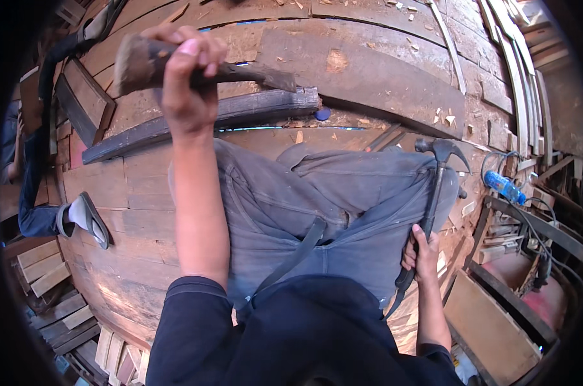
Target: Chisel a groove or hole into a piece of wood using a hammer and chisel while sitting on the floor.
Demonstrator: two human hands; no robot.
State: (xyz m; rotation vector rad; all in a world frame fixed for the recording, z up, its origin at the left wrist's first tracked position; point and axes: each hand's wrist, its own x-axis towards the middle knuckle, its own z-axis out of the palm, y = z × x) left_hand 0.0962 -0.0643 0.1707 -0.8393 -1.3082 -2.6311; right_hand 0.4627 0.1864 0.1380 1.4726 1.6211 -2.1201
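Observation:
My left hand is raised in front of me, its fingers wrapped round a chisel with a thick, worn wooden handle. The chisel's narrow end points right, above a long dark timber on the boards. My right hand grips a claw hammer low on its dark handle. The hammer's head is up by my right knee, and its claw faces right. Grey trousers cover my crossed legs between the two hands. A small round blue thing sits beside the timber's right end.
Wooden boards with scattered chips form the floor. Another person's sandalled foot rests at left. A blue-labelled bottle and cables are at right. Long strips lie far right; wood pieces are stacked lower left.

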